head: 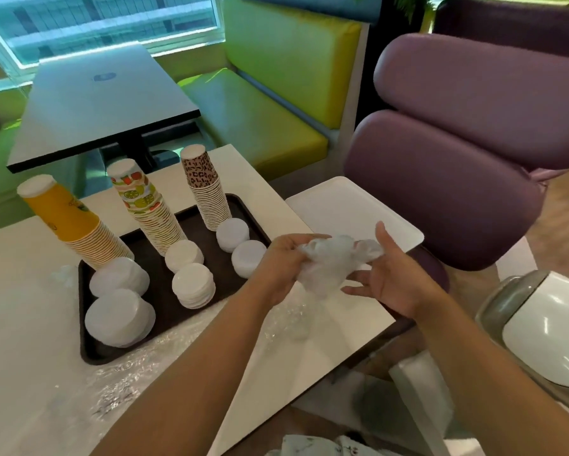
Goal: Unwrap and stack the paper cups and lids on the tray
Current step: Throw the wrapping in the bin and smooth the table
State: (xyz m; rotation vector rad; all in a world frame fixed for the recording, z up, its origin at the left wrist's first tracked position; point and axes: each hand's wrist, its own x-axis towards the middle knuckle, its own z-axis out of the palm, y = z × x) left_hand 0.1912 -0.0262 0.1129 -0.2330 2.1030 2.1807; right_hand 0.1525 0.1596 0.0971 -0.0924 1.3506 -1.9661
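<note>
- while both hands work just right of the tray (89, 352), the left hand (281, 263) has its grip clenched on a crumpled wrap (334, 261).
- the right hand (393, 279) touches the wrap's other side, fingers fairly straight, grip released.
- on the tray stand three upturned cup stacks: orange (69, 222), fruit-print (148, 209), leopard-print (207, 192).
- six lid stacks (192, 284) sit in front of them on the tray.
- more clear wrap (128, 383) lies on the worktop (20, 340) near the tray.
</note>
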